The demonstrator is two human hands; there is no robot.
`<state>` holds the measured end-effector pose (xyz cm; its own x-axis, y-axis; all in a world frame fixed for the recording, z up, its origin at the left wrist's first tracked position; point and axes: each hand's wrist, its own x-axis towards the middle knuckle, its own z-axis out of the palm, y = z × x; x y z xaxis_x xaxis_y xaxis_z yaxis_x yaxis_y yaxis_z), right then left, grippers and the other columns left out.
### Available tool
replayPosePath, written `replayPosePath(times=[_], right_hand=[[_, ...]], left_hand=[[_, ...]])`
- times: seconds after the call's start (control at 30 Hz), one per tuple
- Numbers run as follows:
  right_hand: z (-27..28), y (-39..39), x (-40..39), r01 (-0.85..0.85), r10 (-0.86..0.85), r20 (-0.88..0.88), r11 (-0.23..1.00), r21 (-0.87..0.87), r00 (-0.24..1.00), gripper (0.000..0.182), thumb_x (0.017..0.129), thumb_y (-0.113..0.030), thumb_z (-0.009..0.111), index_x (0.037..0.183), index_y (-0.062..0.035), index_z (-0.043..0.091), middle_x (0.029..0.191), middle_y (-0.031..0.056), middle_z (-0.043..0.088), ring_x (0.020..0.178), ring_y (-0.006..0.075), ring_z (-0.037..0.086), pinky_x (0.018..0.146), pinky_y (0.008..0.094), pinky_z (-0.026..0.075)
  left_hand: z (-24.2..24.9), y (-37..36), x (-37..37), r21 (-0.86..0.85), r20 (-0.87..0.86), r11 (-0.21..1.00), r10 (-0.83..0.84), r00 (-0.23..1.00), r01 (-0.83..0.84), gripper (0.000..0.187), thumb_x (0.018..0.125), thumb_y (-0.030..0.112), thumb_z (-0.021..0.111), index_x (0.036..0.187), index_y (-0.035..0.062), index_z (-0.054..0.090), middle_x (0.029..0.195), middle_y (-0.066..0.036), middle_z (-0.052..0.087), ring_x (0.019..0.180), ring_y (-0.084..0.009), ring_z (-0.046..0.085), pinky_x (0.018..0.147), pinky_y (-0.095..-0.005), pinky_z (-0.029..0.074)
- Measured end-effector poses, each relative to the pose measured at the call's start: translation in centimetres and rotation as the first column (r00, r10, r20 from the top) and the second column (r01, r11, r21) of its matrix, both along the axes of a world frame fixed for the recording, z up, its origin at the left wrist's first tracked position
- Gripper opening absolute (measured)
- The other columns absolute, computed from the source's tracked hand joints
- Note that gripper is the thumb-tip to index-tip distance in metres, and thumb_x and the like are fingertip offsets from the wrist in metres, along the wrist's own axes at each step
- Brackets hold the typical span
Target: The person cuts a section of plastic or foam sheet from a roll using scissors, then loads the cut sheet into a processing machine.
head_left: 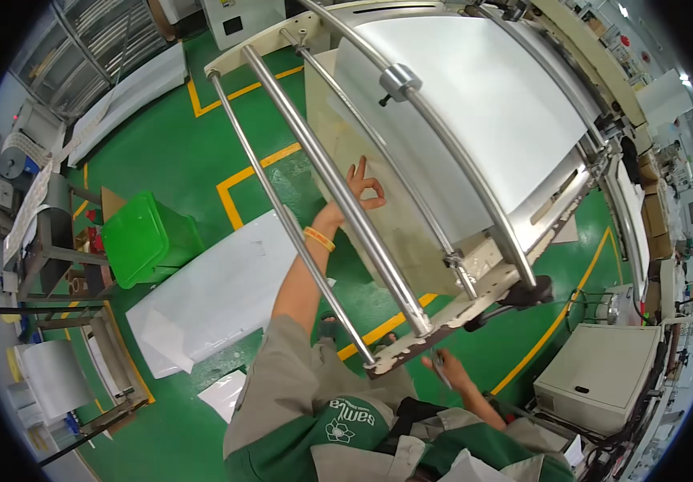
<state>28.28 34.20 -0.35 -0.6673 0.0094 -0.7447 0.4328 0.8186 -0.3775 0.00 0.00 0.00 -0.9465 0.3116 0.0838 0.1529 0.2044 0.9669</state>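
My left hand (pixel 365 189) reaches between the steel bars of a machine, thumb and forefinger pinched into a ring and the other fingers raised. I cannot tell whether anything is in that pinch. Behind it stands a cream panel (pixel 410 233). The nearest steel roller (pixel 322 165) crosses in front of my left wrist, which wears a yellow band (pixel 319 238). My right hand (pixel 455 373), low beside the machine's chipped end plate (pixel 443 325), is closed round a small metal tool (pixel 440 369). White sheet material (pixel 475 96) runs over the upper bars.
A green lidded bin (pixel 149 239) stands left, beside a white sheet-like piece (pixel 210 293) on the green floor. Beyond the bin is a metal stand (pixel 61 253), with a white roll (pixel 57 377) nearer. A beige cabinet (pixel 595 373) sits at right.
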Motion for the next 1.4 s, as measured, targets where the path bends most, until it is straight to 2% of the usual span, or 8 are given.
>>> replayPosePath(times=[0.2, 0.4, 0.53, 0.57, 0.63, 0.83, 1.07, 1.4], right_hand=[[0.1, 6.8, 8.1, 0.165, -0.164, -0.023, 0.984, 0.064, 0.986, 0.073, 0.069, -0.061, 0.055, 0.108, 0.0012, 0.052, 0.097, 0.0242, 0.057, 0.094, 0.0358, 0.055, 0.080, 0.0391, 0.042], [-0.6, 14.5, 8.6, 0.133, -0.127, -0.078, 0.989, 0.072, 0.989, 0.072, 0.066, -0.063, 0.057, 0.107, -0.0026, 0.055, 0.098, 0.0219, 0.058, 0.095, 0.0346, 0.055, 0.081, 0.0396, 0.041], [-1.2, 24.3, 8.4, 0.152, -0.165, -0.255, 0.986, -0.069, 0.953, 0.066, 0.065, -0.055, 0.064, 0.105, -0.0035, 0.055, 0.096, 0.0215, 0.058, 0.093, 0.0332, 0.056, 0.079, 0.0384, 0.043], [0.7, 26.1, 8.6, 0.128, -0.147, -0.314, 0.989, -0.080, 0.938, 0.063, 0.067, -0.050, 0.065, 0.105, -0.0019, 0.054, 0.098, 0.0227, 0.058, 0.095, 0.0338, 0.056, 0.079, 0.0379, 0.044], [4.5, 29.6, 8.3, 0.259, -0.262, -0.352, 0.964, -0.057, 0.898, 0.062, 0.064, -0.049, 0.068, 0.102, -0.0013, 0.055, 0.091, 0.0219, 0.059, 0.087, 0.0327, 0.058, 0.074, 0.0381, 0.045], [12.6, 39.2, 1.9, 0.395, -0.477, -0.674, 0.873, -0.287, 0.564, 0.055, 0.064, -0.030, 0.075, 0.104, 0.0012, 0.053, 0.076, 0.0110, 0.057, 0.067, 0.0135, 0.051, 0.064, 0.0273, 0.043], [20.3, 48.0, -9.6, 0.243, -0.562, -0.795, 0.824, -0.512, 0.230, 0.055, 0.064, -0.016, 0.076, 0.109, 0.0010, 0.050, 0.082, 0.0012, 0.051, 0.071, 0.0083, 0.045, 0.066, 0.0198, 0.039], [29.0, 65.9, -21.5, 0.390, -0.274, -0.906, 0.911, -0.136, 0.323, 0.052, 0.063, -0.022, 0.074, 0.106, -0.0022, 0.052, 0.072, 0.0070, 0.053, 0.064, 0.0142, 0.048, 0.060, 0.0245, 0.040]], left_hand=[[-3.4, 2.5, 1.2, -0.267, -0.123, 0.963, -0.066, 0.990, 0.031, 0.021, 0.071, 0.035, 0.063, 0.079, 0.0177, 0.056, 0.141, -0.020, 0.001, 0.128, -0.0432, 0.001, 0.095, -0.0648, 0.010], [-5.8, 5.8, 9.0, -0.066, 0.192, 0.987, 0.158, 0.969, -0.148, 0.035, 0.072, 0.028, 0.063, 0.089, -0.0021, 0.057, 0.096, -0.017, 0.059, 0.094, -0.0269, 0.054, 0.082, -0.0343, 0.040], [-20.3, 8.5, 20.4, -0.820, 0.041, 0.570, 0.132, 0.990, -0.042, 0.028, 0.077, 0.025, 0.046, 0.084, 0.0005, 0.058, 0.079, -0.017, 0.061, 0.070, -0.0274, 0.060, 0.064, -0.0392, 0.046], [-12.6, 12.7, 23.7, -0.863, 0.150, 0.506, 0.271, 0.951, -0.008, 0.032, 0.073, 0.030, 0.051, 0.086, 0.0021, 0.060, 0.079, -0.018, 0.061, 0.073, -0.0301, 0.061, 0.065, -0.0380, 0.048], [-7.1, 19.3, 26.8, -0.593, 0.507, 0.786, 0.194, 0.840, 0.176, 0.028, 0.065, 0.027, 0.065, 0.084, 0.0058, 0.062, 0.080, -0.017, 0.062, 0.078, -0.0264, 0.061, 0.071, -0.0357, 0.047], [7.7, 39.8, 18.8, -0.006, 0.166, 0.994, 0.112, 0.980, -0.113, 0.013, 0.075, 0.009, 0.061, 0.084, 0.0001, 0.057, 0.079, -0.006, 0.059, 0.072, -0.0148, 0.056, 0.067, -0.0261, 0.044], [19.6, 56.3, 3.9, 0.633, 0.121, 0.770, 0.000, 0.993, -0.077, 0.018, 0.080, 0.006, 0.058, 0.096, 0.0001, 0.054, 0.078, -0.003, 0.055, 0.071, -0.0112, 0.054, 0.066, -0.0244, 0.045], [20.0, 70.6, -4.3, 0.666, 0.171, 0.734, 0.026, 0.985, -0.135, 0.025, 0.079, 0.001, 0.058, 0.103, -0.0015, 0.053, 0.088, -0.005, 0.054, 0.075, -0.0109, 0.054, 0.070, -0.0221, 0.045]])
